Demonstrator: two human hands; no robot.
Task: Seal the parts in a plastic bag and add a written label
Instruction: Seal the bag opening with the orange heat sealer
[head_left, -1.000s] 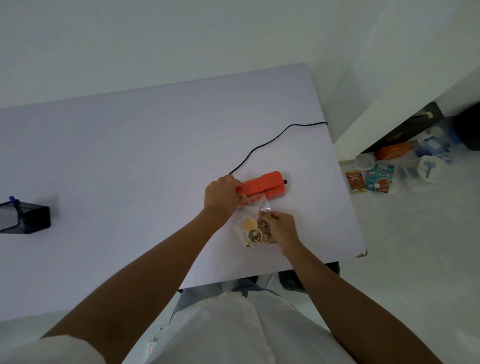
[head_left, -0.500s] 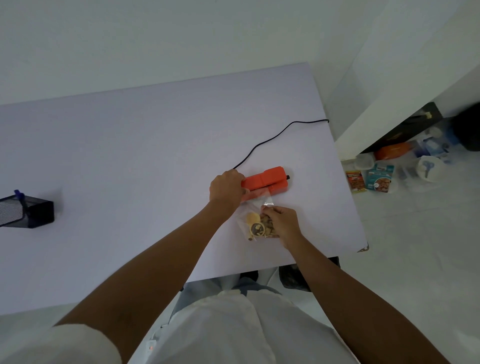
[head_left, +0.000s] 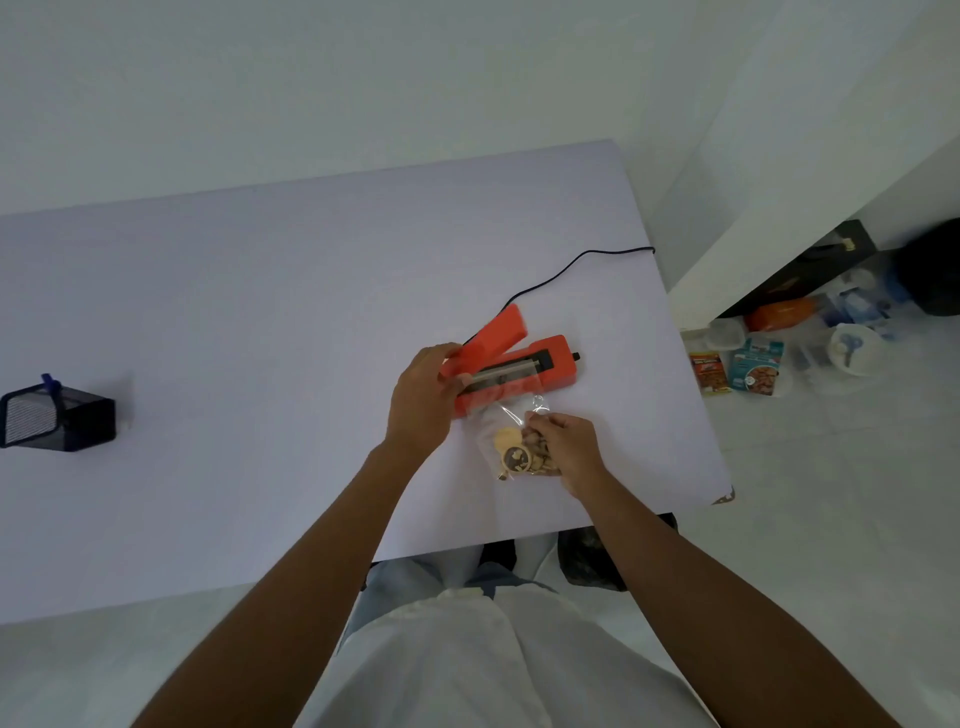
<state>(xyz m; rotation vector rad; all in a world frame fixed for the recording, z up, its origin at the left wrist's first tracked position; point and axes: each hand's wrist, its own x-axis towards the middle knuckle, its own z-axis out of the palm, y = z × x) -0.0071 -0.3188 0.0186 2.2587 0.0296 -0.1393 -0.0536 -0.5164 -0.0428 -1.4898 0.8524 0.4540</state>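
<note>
An orange heat sealer (head_left: 550, 366) lies on the white table (head_left: 260, 312), near its right side. Its lid (head_left: 488, 340) is raised, and the dark sealing strip shows beneath it. My left hand (head_left: 423, 400) grips the near end of the lid. A clear plastic bag (head_left: 506, 431) with small tan and dark parts lies just in front of the sealer, its open top edge resting on the sealer's base. My right hand (head_left: 566, 449) pinches the bag's right side and covers some of the parts.
A black cord (head_left: 571, 262) runs from the sealer to the table's right edge. A black mesh pen holder (head_left: 57, 418) with a blue pen stands at the far left. Food packets and containers (head_left: 753, 364) lie on the floor to the right.
The sealer's lid was pressed down before; my left hand has now lifted it open. The bag and my right hand stay in about the same place.
</note>
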